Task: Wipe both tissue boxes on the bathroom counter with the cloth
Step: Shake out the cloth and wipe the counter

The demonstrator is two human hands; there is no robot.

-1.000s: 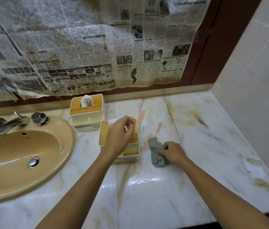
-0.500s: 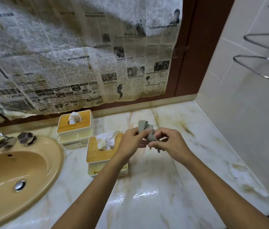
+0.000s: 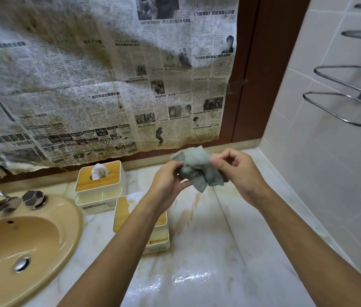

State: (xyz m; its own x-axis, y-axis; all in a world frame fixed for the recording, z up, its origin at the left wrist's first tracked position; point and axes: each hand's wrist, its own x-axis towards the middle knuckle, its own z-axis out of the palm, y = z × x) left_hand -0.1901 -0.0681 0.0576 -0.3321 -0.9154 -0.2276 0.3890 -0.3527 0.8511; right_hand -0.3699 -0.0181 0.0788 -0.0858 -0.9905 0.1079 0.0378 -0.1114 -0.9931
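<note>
- Two hands are raised above the counter (image 3: pixel 219 251), a crumpled grey cloth (image 3: pixel 197 171) gripped by the left hand (image 3: pixel 168 182) and pinched by the right hand (image 3: pixel 239 171).
- The rear tissue box (image 3: pixel 99 187) and front tissue box (image 3: pixel 121 213) are set untouched beside the sink (image 3: pixel 73 220).

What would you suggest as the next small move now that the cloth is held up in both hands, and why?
Probably lower the cloth onto the wooden lid of the nearer tissue box. The left hand and right hand pinch it bunched in the air above the counter, touching neither box; the nearer one sits just below the left forearm, the rear tissue box farther back.
</note>
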